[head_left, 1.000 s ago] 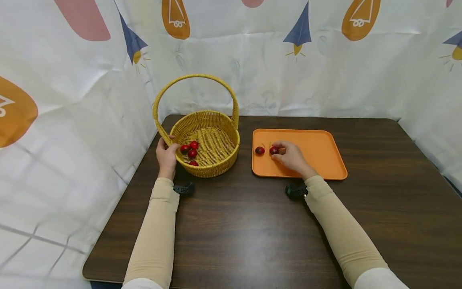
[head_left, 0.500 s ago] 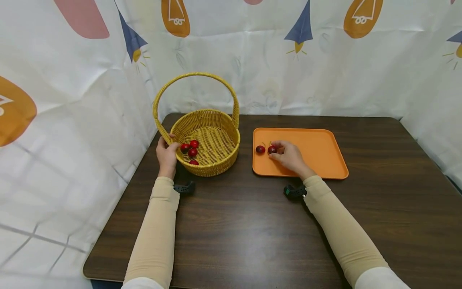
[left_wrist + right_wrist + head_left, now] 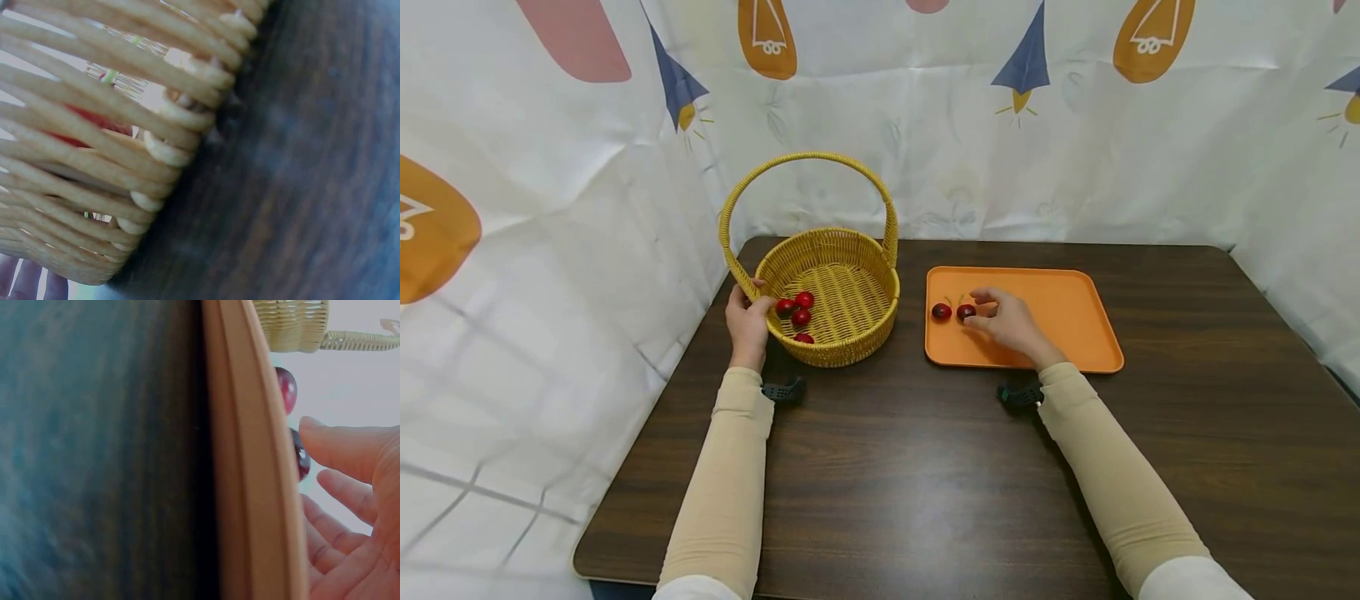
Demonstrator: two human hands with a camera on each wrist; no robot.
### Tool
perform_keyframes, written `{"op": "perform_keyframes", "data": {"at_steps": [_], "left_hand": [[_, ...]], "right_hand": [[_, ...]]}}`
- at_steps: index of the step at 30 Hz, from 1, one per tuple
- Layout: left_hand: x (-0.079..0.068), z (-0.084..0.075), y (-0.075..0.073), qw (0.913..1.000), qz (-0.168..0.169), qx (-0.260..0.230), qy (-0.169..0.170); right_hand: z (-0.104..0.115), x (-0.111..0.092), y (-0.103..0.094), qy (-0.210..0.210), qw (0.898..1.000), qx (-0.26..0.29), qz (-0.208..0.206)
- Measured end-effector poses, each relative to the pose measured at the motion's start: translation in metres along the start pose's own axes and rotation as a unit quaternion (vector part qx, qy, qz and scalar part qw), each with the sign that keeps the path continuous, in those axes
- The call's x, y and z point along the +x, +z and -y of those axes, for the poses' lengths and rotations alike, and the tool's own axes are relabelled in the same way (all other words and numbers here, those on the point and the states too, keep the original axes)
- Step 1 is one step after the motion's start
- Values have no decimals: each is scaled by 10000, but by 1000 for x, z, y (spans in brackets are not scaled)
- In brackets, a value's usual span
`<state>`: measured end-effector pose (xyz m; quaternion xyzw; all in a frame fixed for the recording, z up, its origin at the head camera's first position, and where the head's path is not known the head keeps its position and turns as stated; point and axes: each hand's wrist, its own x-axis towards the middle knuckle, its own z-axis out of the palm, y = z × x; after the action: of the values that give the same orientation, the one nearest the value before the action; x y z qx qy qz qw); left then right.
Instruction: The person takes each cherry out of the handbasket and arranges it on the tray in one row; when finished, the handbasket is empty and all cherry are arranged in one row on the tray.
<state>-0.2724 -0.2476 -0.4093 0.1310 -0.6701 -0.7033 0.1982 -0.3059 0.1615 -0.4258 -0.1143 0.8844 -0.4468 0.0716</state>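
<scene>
A yellow woven basket stands on the left part of the table, its tall handle arching above it. My left hand grips its left rim at the foot of the handle; in the left wrist view, some fingers show past the weave. Several red cherries lie inside on the left. On the orange tray sit two dark red cherries, a left cherry and a right cherry. My right hand is right beside the right cherry, thumb and fingers spread apart with nothing pinched between them.
The dark wooden table ends at a white printed curtain behind the basket and tray. Black bands sit at both wrists, including the right wristband. The tray has a raised rim.
The right cherry has shifted slightly left, closer to the other one, with my right hand. My right fingers have since parted from it and drawn back a little right. The left hand stays put.
</scene>
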Motion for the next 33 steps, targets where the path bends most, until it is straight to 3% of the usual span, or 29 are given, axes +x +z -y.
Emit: {"op": "perform_keyframes", "data": {"at_steps": [6, 13, 24, 29, 33], "left_hand": [[-1, 0, 0, 10000, 30, -14, 27], [11, 16, -2, 9999, -53, -65, 102], [12, 20, -4, 9998, -91, -147, 40], [7, 11, -4, 9999, -93, -42, 6], [10, 13, -2, 10000, -20, 28, 30]], "right_hand": [[3, -2, -4, -75, 9999, -104, -42], [14, -3, -5, -59, 9993, -282, -243], [43, -10, 2, -770, 9956, -280, -454], [57, -13, 10, -1117, 9930, -45, -384], [68, -17, 20, -1207, 9920, 270, -269]]}}
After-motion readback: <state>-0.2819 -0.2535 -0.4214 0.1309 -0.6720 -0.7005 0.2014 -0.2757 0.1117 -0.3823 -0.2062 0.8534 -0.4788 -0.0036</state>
